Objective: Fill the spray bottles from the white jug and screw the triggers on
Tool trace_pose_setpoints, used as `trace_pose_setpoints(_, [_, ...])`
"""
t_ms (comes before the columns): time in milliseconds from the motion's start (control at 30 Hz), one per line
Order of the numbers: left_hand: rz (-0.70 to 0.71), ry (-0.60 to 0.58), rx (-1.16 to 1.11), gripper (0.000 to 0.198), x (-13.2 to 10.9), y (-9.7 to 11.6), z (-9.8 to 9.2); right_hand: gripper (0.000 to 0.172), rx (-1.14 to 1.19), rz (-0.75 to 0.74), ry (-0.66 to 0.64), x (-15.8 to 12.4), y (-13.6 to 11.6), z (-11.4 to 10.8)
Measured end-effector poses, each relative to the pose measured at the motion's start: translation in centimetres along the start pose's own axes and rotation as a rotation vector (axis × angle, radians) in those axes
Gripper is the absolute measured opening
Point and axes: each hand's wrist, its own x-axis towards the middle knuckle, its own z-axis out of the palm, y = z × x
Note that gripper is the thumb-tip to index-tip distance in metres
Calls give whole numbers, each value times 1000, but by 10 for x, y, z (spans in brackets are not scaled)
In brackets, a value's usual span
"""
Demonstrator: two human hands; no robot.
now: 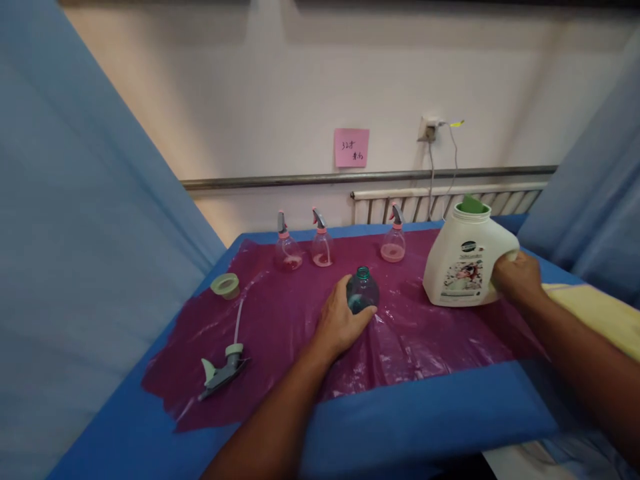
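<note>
My left hand is wrapped round a small dark teal bottle with an open neck, upright on the purple plastic sheet. At the right, my right hand grips the handle of a large cream-coloured jug. The jug stands close to upright, its mouth uncapped and a green piece showing inside the neck. A grey and pale green spray trigger head with its dip tube lies to the left. Beyond it is a pale green cap.
Along the back stand three clear spray bottles with pink collars and some pinkish liquid. Blue cloth covers the table under the sheet. A yellow cloth lies at right. Blue curtains hang at both sides; cords run from a wall socket.
</note>
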Motion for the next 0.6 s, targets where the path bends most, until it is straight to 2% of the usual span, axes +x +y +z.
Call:
trace_pose_setpoints(200, [81, 1, 12, 89, 0, -1, -1, 35, -104, 1, -88, 9, -44, -24])
trace_pose_setpoints(367, [84, -11, 58, 91, -2, 0, -1, 37, -217, -37, -98, 20, -77, -39])
trace_pose_setpoints(533, [95, -24, 81, 90, -2, 1, -1, 34, -325, -131, -177, 24, -98, -48])
trace_pose_setpoints(600, [97, -26, 87, 90, -1, 2, 0, 34, -415, -223, -237, 25, -101, -49])
